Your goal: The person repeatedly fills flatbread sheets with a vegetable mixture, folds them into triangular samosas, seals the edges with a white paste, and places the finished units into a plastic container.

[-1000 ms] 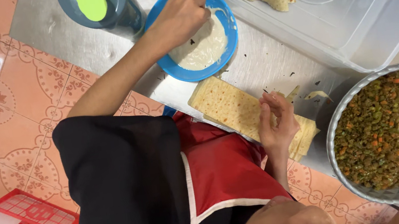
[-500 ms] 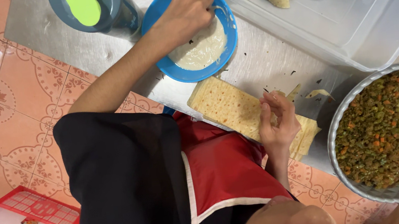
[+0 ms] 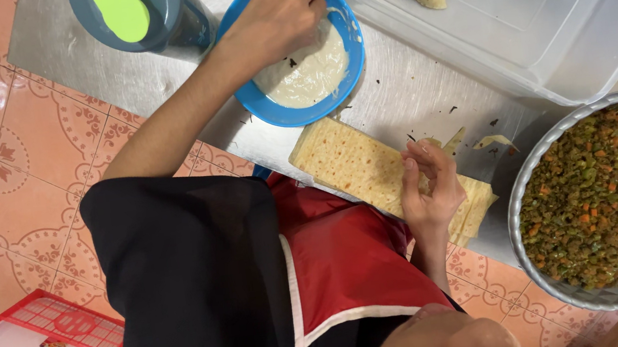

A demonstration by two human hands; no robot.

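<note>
Head view, looking down: left hand point(image 3: 277, 20) dips curled fingers into white paste in blue bowl point(image 3: 353, 64); right hand point(image 3: 429, 191), fingers loosely bent, rests on stack of pastry sheets point(image 3: 348, 164) at the steel table point(image 3: 409, 89) edge, beside filling bowl point(image 3: 519, 201).

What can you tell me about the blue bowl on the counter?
The blue bowl is round, plastic-looking, and sits upright on the metal counter, between a grey tumbler with a green lid and a stack of pastry sheets. It holds pale, thick paste with a few dark specks. The left hand dips its fingers into it.
</note>
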